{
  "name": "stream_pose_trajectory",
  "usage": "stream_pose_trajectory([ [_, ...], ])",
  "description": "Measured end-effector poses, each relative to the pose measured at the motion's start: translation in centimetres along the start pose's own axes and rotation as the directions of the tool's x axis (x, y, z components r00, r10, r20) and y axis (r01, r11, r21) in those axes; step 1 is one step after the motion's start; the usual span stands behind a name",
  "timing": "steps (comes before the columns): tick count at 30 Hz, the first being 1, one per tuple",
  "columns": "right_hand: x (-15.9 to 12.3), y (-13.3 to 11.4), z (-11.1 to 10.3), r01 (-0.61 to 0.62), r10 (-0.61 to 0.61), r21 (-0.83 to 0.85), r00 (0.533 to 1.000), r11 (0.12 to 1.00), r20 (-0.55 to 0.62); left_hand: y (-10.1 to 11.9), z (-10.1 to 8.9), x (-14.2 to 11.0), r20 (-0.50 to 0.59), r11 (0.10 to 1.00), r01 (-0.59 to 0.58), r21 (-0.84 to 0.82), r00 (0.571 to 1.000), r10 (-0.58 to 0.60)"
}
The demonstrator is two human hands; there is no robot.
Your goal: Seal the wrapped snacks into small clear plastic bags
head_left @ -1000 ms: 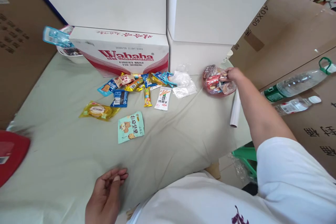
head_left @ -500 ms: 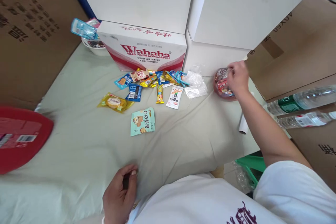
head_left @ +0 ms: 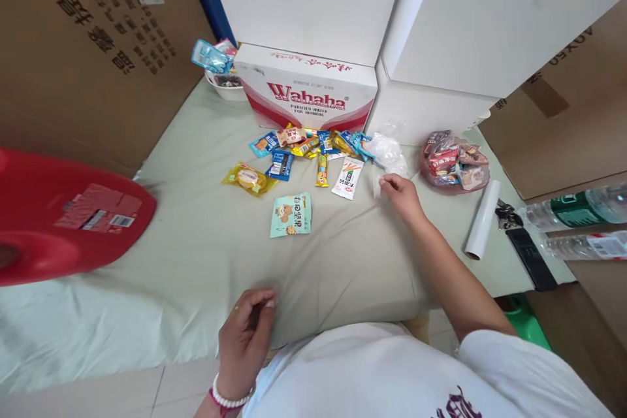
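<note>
My right hand reaches over the pale green cloth, its fingers pinched on the edge of a clear plastic bag. To the right of it lies a clear bag filled with snacks, apart from the hand. Several loose snack packets are scattered in front of the Wahaha box, with a teal packet nearest me. My left hand rests curled at the near edge of the cloth, wearing a bead bracelet; nothing shows in it.
A red container lies at the left. White boxes and brown cartons stand around the back. A white roll, a dark tool and water bottles lie at the right. A bowl of packets sits behind the Wahaha box.
My right hand has left the filled snack bag and moved left to the empty clear bag. The view has shifted left, showing more of the red container.
</note>
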State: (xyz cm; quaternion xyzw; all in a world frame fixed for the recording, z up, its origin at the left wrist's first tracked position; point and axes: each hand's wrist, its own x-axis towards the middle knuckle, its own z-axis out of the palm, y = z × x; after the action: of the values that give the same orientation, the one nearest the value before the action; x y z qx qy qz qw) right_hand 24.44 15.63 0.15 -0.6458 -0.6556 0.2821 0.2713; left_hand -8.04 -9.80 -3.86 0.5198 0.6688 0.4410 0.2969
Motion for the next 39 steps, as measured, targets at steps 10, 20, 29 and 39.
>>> stream_pose_trajectory([
  [10,-12.8,-4.7,3.3,-0.279,0.139,0.686,0.957,0.672,0.253,9.8,10.2,7.4,0.261,0.93,0.035,-0.367,0.963,0.067],
  [20,-12.5,-2.7,-0.2,-0.298,0.14,0.771,0.954,0.563,0.266,7.1,10.0,8.3,0.329,0.623,0.377,-0.685,0.923,-0.197],
  [29,-12.9,-0.9,0.2,-0.281,0.22,0.576,0.96,0.768,0.174,7.9,8.9,8.5,0.406,0.611,0.471,-0.637,0.878,-0.254],
  [39,-12.9,-4.7,2.4,0.134,-0.271,0.378,0.902,0.916,0.336,8.1,9.0,8.3,0.437,0.598,0.454,-0.661,0.88,-0.185],
])
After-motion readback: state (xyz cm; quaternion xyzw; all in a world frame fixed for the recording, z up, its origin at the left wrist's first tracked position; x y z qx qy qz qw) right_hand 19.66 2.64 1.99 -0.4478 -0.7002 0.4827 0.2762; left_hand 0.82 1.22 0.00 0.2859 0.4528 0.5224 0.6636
